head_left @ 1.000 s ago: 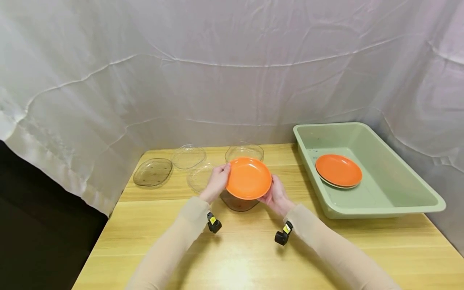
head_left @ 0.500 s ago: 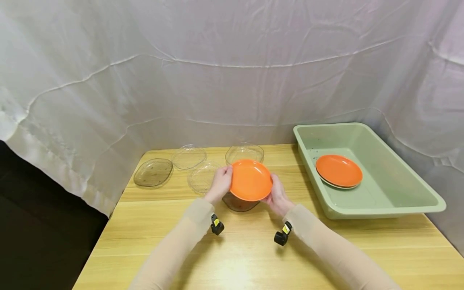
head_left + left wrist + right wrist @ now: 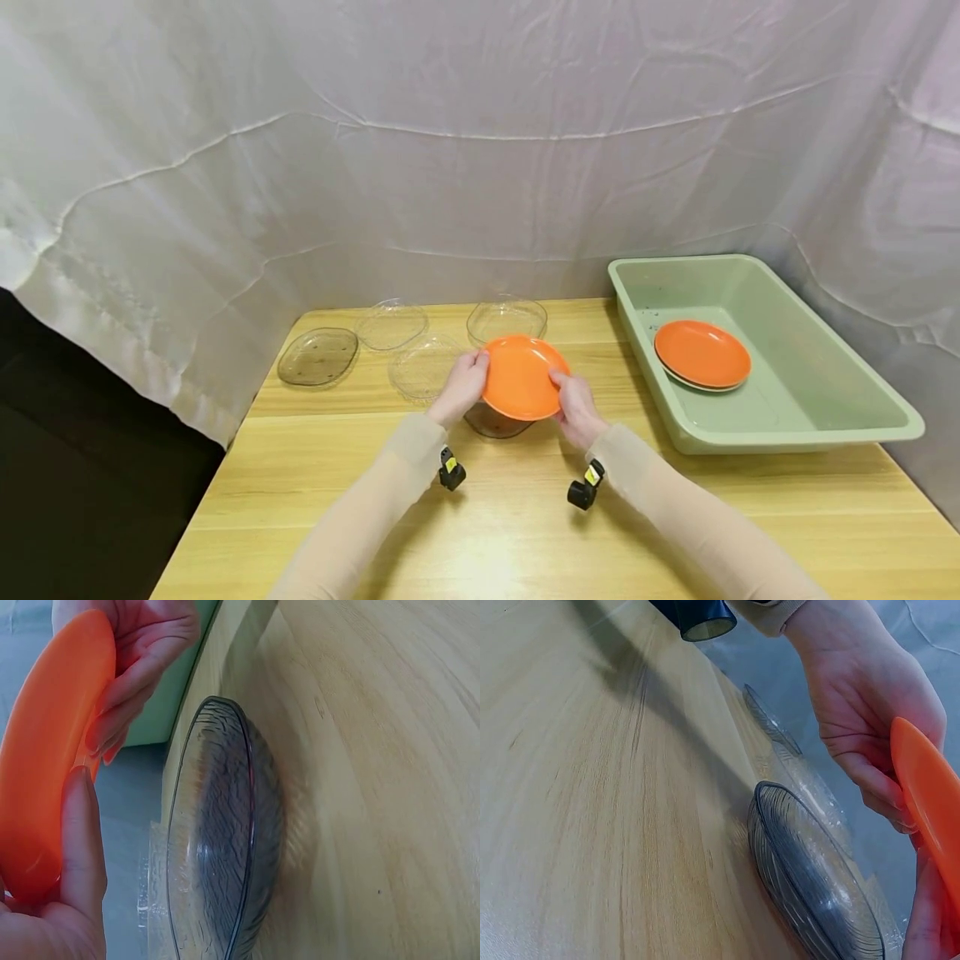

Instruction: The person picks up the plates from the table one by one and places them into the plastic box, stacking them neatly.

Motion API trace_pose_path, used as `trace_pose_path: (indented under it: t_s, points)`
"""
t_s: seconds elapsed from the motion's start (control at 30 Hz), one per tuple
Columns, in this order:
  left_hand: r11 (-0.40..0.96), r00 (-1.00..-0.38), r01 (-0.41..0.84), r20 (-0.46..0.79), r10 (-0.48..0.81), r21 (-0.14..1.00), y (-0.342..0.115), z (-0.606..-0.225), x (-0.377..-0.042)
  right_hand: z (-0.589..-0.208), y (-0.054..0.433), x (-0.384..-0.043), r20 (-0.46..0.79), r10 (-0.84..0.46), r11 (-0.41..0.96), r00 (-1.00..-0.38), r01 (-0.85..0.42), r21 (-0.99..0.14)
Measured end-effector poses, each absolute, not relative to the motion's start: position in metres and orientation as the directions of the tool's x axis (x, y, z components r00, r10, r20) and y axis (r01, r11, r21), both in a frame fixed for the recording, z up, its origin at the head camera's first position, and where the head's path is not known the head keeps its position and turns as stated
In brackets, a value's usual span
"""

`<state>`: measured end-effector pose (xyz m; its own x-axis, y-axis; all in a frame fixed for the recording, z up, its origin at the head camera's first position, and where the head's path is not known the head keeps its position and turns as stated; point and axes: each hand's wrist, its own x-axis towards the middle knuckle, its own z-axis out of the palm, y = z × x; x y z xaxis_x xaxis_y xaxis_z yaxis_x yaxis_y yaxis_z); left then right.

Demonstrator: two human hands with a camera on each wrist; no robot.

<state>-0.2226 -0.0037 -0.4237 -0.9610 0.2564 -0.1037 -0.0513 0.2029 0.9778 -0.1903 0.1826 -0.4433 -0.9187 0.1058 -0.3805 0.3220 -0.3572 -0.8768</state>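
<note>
Both hands hold an orange plate [image 3: 523, 379] above the table, its upper face visible to the head camera. My left hand [image 3: 461, 387] grips the left rim, with the thumb on the upper side. At the right rim my right hand [image 3: 577, 408] pinches the plate, thumb on top and fingers beneath. A dark tinted glass plate [image 3: 497, 423] lies on the table partly hidden below it; in the left wrist view this glass plate [image 3: 217, 832] shows a rippled surface. Touching neither hand, a clear glass plate [image 3: 423, 367] lies to the left.
More glass plates lie around: a brown one [image 3: 318, 357], a clear one [image 3: 392, 324] and another clear one [image 3: 507, 320] at the back. On the right, a green basin [image 3: 810, 436] contains an orange plate [image 3: 702, 353] stacked on a pale one. A grey curtain [image 3: 480, 192] hangs behind.
The orange plate has shifted slightly right and nearer, with the left hand following. The right thumb now lies over the plate's upper rim. Basin and glass plates stay put.
</note>
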Motion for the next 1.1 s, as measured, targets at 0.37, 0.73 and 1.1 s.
trace_pose_path:
  t_s: [0.37, 0.73, 1.1]
  points:
    - [0.256, -0.963, -0.032, -0.098, 0.25, 0.966, -0.003, -0.428, -0.224, -0.444, 0.184, -0.189, -0.378, 0.125, -0.344, -0.917, 0.317, -0.884]
    - [0.339, -0.969, 0.021, -0.065, 0.238, 0.941, -0.003, -0.431, -0.228, -0.445, 0.189, -0.189, -0.386, 0.126, -0.347, -0.914, 0.324, -0.88]
    - [0.476, -0.978, 0.179, 0.102, 0.182, 0.861, -0.006, -0.435, -0.232, -0.438, 0.192, -0.187, -0.404, 0.115, -0.362, -0.908, 0.34, -0.868]
